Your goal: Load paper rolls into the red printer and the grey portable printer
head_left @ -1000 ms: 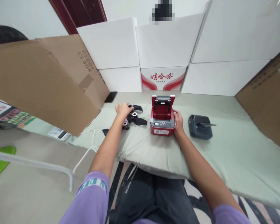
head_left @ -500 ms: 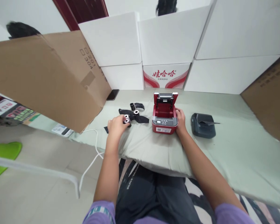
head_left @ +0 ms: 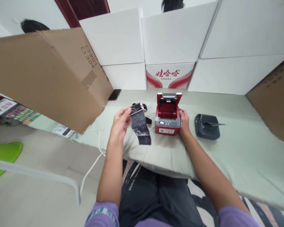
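Note:
My left hand [head_left: 120, 121] is raised above the mat and pinches a small roll with a black ribbon strip [head_left: 140, 126] hanging down from it. My right hand [head_left: 184, 121] rests against the right side of a small red printer [head_left: 168, 114], whose lid stands open. Whether the fingers of that hand grip the printer or just lie on it is hard to see. Another dark roll [head_left: 144, 107] lies on the mat behind the strip.
A dark grey printer [head_left: 207, 126] sits right of the red one on the pale green mat [head_left: 239, 157]. White boxes [head_left: 175, 41] line the back. A big brown cardboard box [head_left: 44, 75] leans at left, a black phone [head_left: 115, 94] beside it. A white cable [head_left: 92, 164] runs off the mat's edge.
My left hand picked a roll off the mat and lifted it; the black ribbon now hangs unrolled below it. The right hand stayed on the red printer.

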The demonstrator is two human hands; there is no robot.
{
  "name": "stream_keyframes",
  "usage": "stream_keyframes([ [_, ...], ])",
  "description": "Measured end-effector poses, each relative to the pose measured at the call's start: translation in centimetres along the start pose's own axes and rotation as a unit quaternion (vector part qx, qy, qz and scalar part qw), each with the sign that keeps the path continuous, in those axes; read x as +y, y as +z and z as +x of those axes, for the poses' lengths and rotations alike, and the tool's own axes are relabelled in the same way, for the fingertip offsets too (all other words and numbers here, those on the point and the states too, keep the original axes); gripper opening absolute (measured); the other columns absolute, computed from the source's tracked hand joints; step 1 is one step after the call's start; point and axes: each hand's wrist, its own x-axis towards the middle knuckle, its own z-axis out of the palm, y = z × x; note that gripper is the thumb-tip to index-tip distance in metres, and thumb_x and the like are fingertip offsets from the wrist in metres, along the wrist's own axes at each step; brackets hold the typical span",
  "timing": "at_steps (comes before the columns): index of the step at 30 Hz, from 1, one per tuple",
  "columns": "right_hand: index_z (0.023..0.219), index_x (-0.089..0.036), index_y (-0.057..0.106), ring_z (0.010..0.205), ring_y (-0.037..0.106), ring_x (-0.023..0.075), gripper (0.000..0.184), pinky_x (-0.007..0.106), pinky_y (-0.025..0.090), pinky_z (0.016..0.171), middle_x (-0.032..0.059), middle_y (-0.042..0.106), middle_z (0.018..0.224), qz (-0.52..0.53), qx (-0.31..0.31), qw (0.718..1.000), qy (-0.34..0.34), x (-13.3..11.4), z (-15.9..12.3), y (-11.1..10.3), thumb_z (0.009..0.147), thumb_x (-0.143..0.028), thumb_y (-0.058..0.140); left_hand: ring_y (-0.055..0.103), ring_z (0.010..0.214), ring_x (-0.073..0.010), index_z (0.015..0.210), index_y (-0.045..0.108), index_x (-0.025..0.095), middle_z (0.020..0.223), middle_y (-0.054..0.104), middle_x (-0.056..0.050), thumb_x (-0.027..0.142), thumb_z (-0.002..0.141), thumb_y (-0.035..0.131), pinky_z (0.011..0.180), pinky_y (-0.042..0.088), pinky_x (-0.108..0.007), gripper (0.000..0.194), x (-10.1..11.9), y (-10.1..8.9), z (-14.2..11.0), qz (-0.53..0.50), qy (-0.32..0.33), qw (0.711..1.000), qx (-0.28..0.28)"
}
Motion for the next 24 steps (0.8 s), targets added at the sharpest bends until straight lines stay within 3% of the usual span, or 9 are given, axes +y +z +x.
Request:
stream_keyframes([
  [6,0.098,-0.024,0.065,0.094,0.063,0.0213,0.036,0.038,0.051,0.089,0.0027,0.071,0.099,-0.012,0.010,1.000,-0.006,0.5,0.3,0.0,0.080,-0.054,0.061,0.059,0.052,-0.0075,0.078,0.060,0.020,0.058,0.057,0.007,0.055,0.053,0.095,0.048,0.038,-0.018,0.056,-1.0,3.9,0.4,-0.057,-0.104,0.991,-0.066],
  [11,0.099,-0.023,0.065,0.091,0.065,0.0225,0.040,0.039,0.051,0.087,0.0029,0.071,0.094,-0.005,0.011,1.000,0.002,0.8,0.5,0.0,0.078,-0.057,0.062,0.061,0.056,-0.0073,0.073,0.055,0.020,0.066,0.065,0.003,0.053,0.056,0.094,0.047,0.033,-0.018,0.054,-2.3,6.1,0.7,-0.052,-0.136,0.985,-0.097],
  [19,0.098,-0.024,0.064,0.091,0.065,0.0228,0.039,0.039,0.052,0.087,0.0032,0.072,0.093,-0.017,0.018,1.000,0.002,0.3,0.3,0.3,0.079,-0.058,0.061,0.055,0.051,-0.0040,0.072,0.053,0.019,0.067,0.065,0.003,0.045,0.058,0.094,0.043,0.029,-0.017,0.050,-3.3,6.8,0.6,-0.045,-0.141,0.984,-0.102],
  [24,0.098,-0.023,0.065,0.091,0.065,0.0220,0.039,0.039,0.052,0.090,0.0032,0.071,0.097,0.002,0.005,1.000,0.002,0.1,0.2,0.1,0.077,-0.055,0.062,0.046,0.044,-0.0023,0.074,0.054,0.019,0.058,0.056,0.007,0.044,0.056,0.095,0.044,0.030,-0.016,0.051,-3.7,6.6,1.0,-0.110,-0.186,0.969,-0.119],
])
